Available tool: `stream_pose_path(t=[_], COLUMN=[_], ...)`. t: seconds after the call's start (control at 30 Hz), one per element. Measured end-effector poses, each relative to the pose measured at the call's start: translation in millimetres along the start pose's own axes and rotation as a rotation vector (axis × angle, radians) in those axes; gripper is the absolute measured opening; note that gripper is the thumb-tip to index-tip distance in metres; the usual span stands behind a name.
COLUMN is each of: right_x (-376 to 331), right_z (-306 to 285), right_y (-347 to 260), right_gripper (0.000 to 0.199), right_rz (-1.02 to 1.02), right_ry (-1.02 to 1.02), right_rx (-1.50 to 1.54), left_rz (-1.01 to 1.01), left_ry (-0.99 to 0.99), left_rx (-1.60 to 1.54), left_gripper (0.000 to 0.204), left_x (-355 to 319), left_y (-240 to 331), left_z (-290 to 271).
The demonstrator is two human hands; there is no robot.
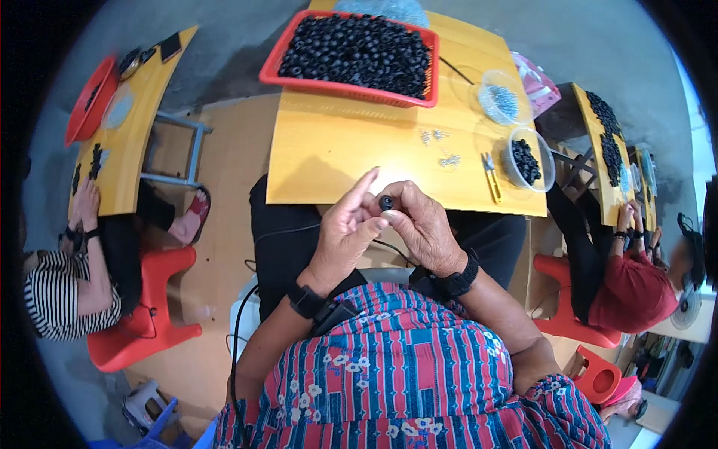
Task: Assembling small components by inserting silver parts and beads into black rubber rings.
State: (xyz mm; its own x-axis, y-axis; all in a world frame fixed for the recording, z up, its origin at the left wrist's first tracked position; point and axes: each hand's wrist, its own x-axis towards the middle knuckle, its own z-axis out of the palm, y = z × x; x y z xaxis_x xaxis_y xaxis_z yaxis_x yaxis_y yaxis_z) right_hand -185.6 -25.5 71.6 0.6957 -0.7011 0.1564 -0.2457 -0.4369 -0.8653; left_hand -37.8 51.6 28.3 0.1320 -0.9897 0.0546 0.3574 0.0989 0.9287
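**Small black ring held over the table**

The left hand [345,232] and right hand [422,224] pinch one small black ring [386,202] with closed fingers. On the table [336,150], a red basket [351,52] holds many black rings. Right of it, a clear bowl [529,161] holds more.

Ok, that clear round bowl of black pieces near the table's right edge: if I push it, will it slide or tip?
The clear bowl looks like thin plastic, so probably light and apt to slide on the smooth yellow table. It seems wide and shallow, so tipping looks unlikely. It sits close to the right edge, beside the yellow snips, so a rightward push might send it off.
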Motion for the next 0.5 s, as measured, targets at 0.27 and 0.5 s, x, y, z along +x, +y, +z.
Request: stream_pose_path(t=[0.27,0.5], right_x=[-8,-18], right_z=[-63,-153], right_y=[15,44], right_gripper=[0.017,0.027], right_rz=[0.082,0.332], right_ry=[0.521,0.882], right_rx=[-0.225,-0.707], left_rz=[0.042,-0.016], left_ry=[-0.067,-0.007], left_rx=[0.245,0.240], left_gripper=[0.039,0.035], left_x=[7,7], left_y=[-5,0], left_z=[-4,8])
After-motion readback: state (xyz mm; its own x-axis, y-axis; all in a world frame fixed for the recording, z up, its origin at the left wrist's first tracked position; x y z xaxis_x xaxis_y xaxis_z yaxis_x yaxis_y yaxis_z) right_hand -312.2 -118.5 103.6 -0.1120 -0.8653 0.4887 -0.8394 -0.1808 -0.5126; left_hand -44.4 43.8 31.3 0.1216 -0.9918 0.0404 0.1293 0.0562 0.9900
